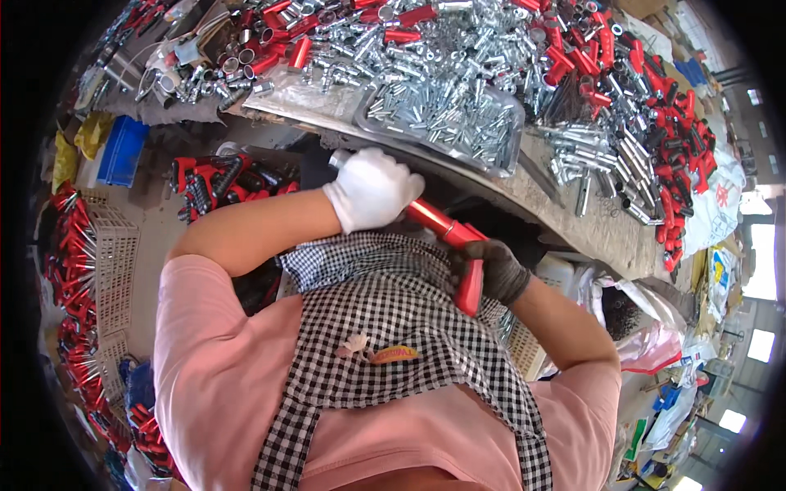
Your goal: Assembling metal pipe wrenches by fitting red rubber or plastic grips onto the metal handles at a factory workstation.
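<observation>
- The left hand, in a white glove, is closed in a fist around the upper end of a red tool; its fingers are curled tight together over the shaft.
- A short silver tip of the tool sticks out beyond that fist, up and to the left, toward the bench edge.
- The right hand, in a dark glove, grips the tool's lower end, fingers wrapped round it and pressed together.
- The tool's long axis runs on a slant from upper left to lower right; at the right hand a red piece bends down toward the checked apron.
- The tool is held between the two hands, just in front of the person's chest and below the bench.
- On the bench, just above the left hand, sits a clear tray full of silver fittings.
- Loose silver tubes and red-handled parts are heaped further right on the bench.
- To the left, white baskets hold more red parts, and a blue bin stands near them.
</observation>
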### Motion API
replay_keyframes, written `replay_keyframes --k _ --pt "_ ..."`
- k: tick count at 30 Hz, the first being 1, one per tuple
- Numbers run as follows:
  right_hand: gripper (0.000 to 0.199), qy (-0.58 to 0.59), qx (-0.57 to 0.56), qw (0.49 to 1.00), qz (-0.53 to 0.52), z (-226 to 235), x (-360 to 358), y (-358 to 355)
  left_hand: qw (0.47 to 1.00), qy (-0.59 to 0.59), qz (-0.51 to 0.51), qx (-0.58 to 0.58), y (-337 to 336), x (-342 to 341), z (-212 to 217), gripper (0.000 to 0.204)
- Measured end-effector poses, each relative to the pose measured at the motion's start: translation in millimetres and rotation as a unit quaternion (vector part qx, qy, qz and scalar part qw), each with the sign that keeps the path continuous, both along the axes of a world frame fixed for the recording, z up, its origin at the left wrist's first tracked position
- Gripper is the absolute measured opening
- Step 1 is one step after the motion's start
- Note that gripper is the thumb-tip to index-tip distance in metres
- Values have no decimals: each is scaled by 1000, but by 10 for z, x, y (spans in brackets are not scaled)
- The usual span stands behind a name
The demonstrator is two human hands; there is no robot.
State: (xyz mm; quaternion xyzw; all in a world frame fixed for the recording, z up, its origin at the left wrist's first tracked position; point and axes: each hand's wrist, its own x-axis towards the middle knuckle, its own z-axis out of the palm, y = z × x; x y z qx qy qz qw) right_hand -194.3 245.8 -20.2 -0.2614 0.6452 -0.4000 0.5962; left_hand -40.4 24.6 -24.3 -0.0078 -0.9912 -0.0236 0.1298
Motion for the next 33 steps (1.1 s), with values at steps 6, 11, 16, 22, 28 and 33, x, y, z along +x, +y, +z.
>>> replay_keyframes --k 6,11,16,22,28,33 --pt "32 428 -183 865 187 503 -63 -297 904 -281 -15 322 -101 -4 181 34" --pt "40 -127 -41 988 -72 -90 5 -68 998 -48 7 44 -62 21 -5 14" --pt "42 -155 -75 983 -63 196 -76 -139 997 68 -14 -20 -152 -121 168 13" --pt "46 661 -221 642 318 403 -103 -113 855 -398 -39 330 94 6 189 30" --pt "53 -109 -106 986 -72 101 200 -218 999 -3 -19 -27 -280 -88 116 12" --pt "52 31 -252 963 -95 302 333 -321 960 270 33 -60 -479 -213 518 13"
